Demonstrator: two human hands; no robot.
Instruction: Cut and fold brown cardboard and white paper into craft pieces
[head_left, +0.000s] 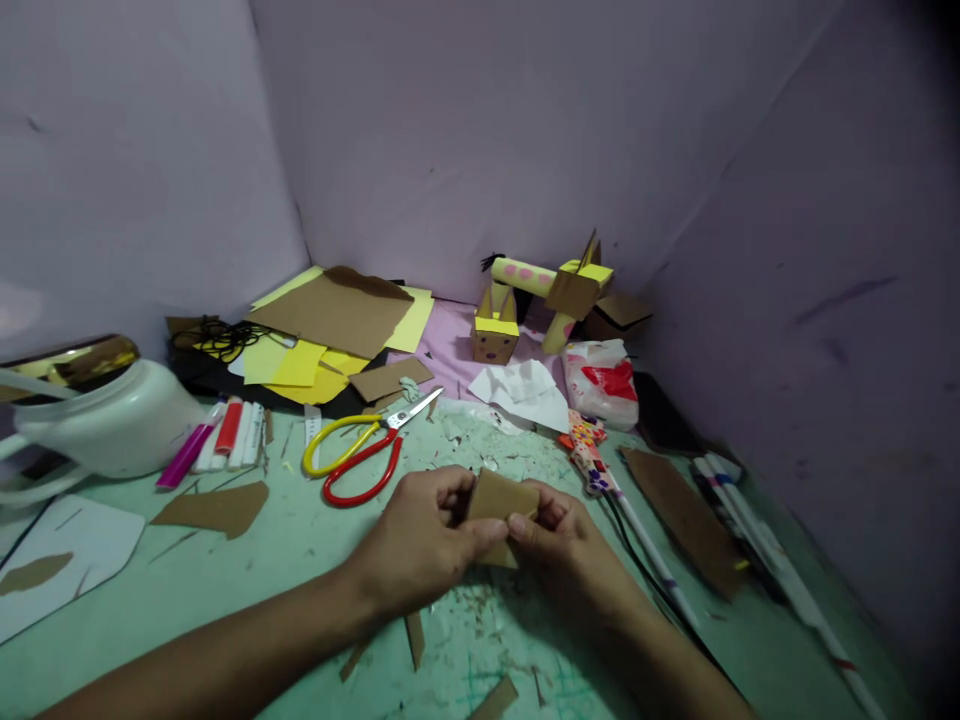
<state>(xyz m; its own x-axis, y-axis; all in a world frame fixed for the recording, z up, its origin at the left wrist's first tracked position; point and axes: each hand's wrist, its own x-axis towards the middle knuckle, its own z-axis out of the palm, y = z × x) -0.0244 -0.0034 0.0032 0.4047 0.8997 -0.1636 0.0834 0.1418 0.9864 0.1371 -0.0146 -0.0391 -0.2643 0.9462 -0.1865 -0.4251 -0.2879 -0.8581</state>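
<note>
Yellow-and-red scissors (360,455) on the green surface (225,580), markers (217,440) beside a white jug (105,420), stacked brown and yellow paper sheets (330,330), cardboard animal figures (540,300), plastic bag (600,380)

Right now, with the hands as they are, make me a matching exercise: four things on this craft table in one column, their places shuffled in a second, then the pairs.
Things
1. scissors
2. brown card
3. white jug
4. plastic bag

Places
A. at the far left edge of the table
B. just right of the crumpled white paper
C. pinched between the left hand and the right hand
D. lying flat, right of the markers

Pairs: 1-D, 2-C, 3-A, 4-B
</note>
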